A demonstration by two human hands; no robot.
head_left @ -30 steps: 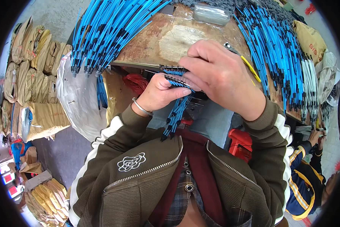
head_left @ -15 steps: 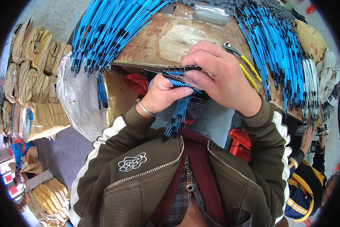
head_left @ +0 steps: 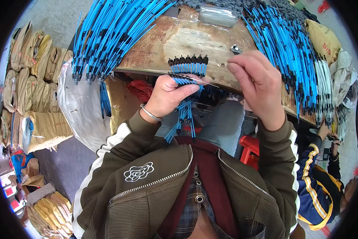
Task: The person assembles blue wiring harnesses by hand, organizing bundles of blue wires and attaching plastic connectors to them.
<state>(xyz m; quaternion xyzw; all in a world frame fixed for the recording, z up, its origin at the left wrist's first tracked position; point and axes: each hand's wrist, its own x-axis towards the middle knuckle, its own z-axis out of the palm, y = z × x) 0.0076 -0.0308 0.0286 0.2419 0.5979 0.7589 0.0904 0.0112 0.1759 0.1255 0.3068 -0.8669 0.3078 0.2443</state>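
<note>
My left hand (head_left: 167, 95) is closed round a bunch of thin blue cables (head_left: 183, 81) in front of the table edge. Their black ends (head_left: 189, 59) stand up in a row above my fingers, and the loose blue lengths hang down toward my lap. A thin, straight metal-looking strip (head_left: 206, 82) juts out to the right from the bunch. Apart from the bunch, on its right, my right hand (head_left: 260, 81) is raised over the table with thumb and fingers pinched together. Whatever may be between those fingertips is too small to make out.
A wooden table (head_left: 151, 51) carries fanned blue cables (head_left: 111, 36) at left and more cables (head_left: 286, 51) at right. A pliers' head (head_left: 235, 49) shows behind my right hand. A clear plastic box (head_left: 218, 16) lies at the back. Another person (head_left: 318, 187) works at far right.
My right hand has come off the cable bunch and moved right and slightly up, now covering the pliers' handles. The row of black ends now stands upright in view above my left hand.
</note>
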